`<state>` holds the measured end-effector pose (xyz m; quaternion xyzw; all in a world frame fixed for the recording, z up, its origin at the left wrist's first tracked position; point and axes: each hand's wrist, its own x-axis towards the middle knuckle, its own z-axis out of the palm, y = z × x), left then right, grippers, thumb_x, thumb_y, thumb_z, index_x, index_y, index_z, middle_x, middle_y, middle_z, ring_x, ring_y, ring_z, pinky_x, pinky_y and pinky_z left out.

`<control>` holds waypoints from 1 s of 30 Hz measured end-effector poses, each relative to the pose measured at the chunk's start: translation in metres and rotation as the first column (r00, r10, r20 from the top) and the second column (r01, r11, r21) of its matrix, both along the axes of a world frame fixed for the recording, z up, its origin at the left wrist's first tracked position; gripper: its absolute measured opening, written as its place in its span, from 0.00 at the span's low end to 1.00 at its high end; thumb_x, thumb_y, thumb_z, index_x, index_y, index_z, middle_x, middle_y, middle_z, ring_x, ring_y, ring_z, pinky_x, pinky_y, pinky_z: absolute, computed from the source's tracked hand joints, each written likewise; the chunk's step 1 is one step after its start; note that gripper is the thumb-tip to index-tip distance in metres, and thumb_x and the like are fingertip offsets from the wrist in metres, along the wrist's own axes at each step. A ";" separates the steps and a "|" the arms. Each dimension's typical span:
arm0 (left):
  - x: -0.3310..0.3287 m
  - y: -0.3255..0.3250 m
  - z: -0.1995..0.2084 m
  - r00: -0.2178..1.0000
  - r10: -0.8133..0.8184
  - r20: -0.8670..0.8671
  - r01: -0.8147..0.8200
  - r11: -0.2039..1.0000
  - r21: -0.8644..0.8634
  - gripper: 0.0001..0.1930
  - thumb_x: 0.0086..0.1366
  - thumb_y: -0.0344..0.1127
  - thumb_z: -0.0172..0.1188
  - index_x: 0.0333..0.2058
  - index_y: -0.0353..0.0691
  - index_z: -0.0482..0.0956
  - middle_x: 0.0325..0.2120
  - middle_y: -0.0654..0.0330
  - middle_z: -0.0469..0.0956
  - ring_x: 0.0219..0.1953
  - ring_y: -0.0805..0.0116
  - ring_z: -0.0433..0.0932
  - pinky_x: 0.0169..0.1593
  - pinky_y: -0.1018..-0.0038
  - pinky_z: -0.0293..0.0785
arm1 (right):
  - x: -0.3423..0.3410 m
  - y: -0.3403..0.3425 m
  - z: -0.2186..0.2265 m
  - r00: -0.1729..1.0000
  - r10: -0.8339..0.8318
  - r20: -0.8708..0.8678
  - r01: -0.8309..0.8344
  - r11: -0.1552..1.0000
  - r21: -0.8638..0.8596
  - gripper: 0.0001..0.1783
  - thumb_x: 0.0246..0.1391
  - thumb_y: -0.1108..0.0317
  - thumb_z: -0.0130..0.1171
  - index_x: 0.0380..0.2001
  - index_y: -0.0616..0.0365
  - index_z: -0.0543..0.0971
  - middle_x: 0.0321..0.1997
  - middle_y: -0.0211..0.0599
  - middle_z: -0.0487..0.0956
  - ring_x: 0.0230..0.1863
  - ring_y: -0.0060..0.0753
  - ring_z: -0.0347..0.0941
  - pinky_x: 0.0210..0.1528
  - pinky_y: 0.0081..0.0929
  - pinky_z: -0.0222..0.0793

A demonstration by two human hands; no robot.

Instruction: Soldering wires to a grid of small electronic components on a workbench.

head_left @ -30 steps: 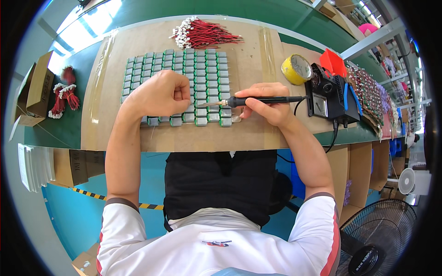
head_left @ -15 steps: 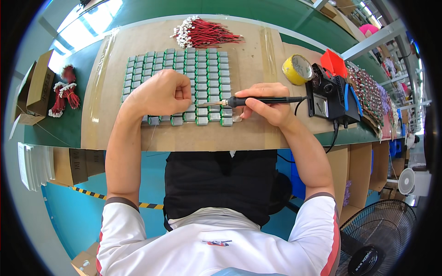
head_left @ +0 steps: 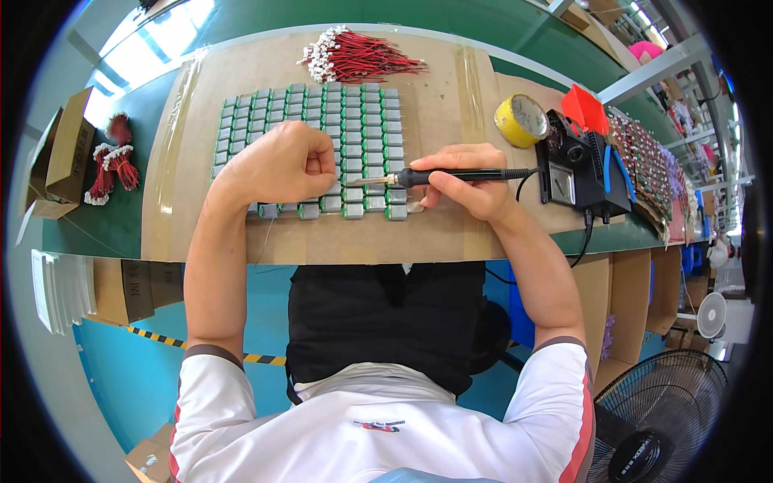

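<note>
Rows of small grey blocks with green edges cover the middle of a brown cardboard sheet. My right hand is closed around the black handle of a soldering iron. The iron lies nearly level, its metal tip pointing left over the lower rows, close to my left hand. My left hand is closed above the blocks, fingers curled down, and hides some of them. What its fingertips hold, if anything, is out of sight. A thin wire shows below that wrist.
Red and black wires with white connectors lie beyond the blocks. Right of them are a yellow tape roll and a black soldering station. More wire bundles and an open carton sit at left. A fan stands lower right.
</note>
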<state>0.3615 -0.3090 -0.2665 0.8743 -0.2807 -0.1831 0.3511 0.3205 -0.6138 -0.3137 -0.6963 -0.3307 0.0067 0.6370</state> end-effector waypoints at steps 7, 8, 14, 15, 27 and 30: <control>0.001 0.000 0.000 1.000 -0.003 0.004 0.003 1.000 0.009 0.04 0.50 0.28 0.62 0.21 0.33 0.80 0.14 0.62 0.75 0.19 0.72 0.73 0.27 0.72 0.72 | 0.000 0.000 0.000 1.000 -0.002 -0.005 0.002 1.000 0.004 0.12 0.57 0.79 0.61 0.43 0.71 0.85 0.31 0.44 0.86 0.25 0.25 0.83 0.28 0.20 0.76; 0.000 -0.001 0.001 1.000 -0.003 0.004 0.003 1.000 0.009 0.04 0.50 0.28 0.62 0.21 0.33 0.80 0.14 0.62 0.75 0.19 0.72 0.73 0.27 0.72 0.72 | 0.000 0.000 0.000 1.000 -0.002 -0.005 0.002 1.000 0.004 0.12 0.57 0.79 0.61 0.43 0.71 0.85 0.31 0.44 0.86 0.25 0.25 0.83 0.28 0.20 0.76; -0.001 -0.001 0.002 1.000 -0.003 0.010 0.003 1.000 0.009 0.04 0.51 0.28 0.62 0.22 0.33 0.80 0.15 0.61 0.75 0.19 0.72 0.73 0.27 0.72 0.72 | 0.000 0.000 0.000 1.000 -0.003 -0.008 0.003 1.000 -0.002 0.12 0.57 0.79 0.61 0.43 0.71 0.85 0.31 0.44 0.86 0.25 0.25 0.83 0.28 0.20 0.77; -0.001 -0.001 0.003 1.000 -0.008 0.007 0.007 1.000 0.016 0.04 0.51 0.28 0.62 0.22 0.33 0.80 0.15 0.61 0.75 0.19 0.72 0.73 0.27 0.72 0.72 | 0.000 0.001 -0.001 1.000 -0.003 -0.026 0.003 1.000 0.010 0.12 0.57 0.79 0.61 0.43 0.71 0.85 0.31 0.45 0.86 0.25 0.25 0.83 0.28 0.20 0.77; 0.001 0.001 0.006 1.000 -0.018 -0.019 0.018 1.000 -0.019 0.05 0.52 0.29 0.64 0.24 0.33 0.81 0.16 0.62 0.77 0.19 0.74 0.74 0.27 0.73 0.72 | -0.002 -0.001 0.004 0.998 -0.001 -0.062 0.003 0.999 0.043 0.12 0.58 0.79 0.60 0.44 0.71 0.85 0.31 0.45 0.86 0.26 0.27 0.83 0.29 0.21 0.77; 0.005 0.006 0.000 1.000 0.019 -0.018 -0.020 0.996 -0.089 0.06 0.55 0.29 0.66 0.25 0.32 0.81 0.17 0.62 0.78 0.20 0.75 0.74 0.27 0.73 0.72 | -0.003 0.001 0.005 0.998 -0.014 -0.063 0.019 0.997 0.071 0.13 0.59 0.80 0.58 0.45 0.74 0.84 0.32 0.48 0.85 0.26 0.31 0.84 0.30 0.24 0.80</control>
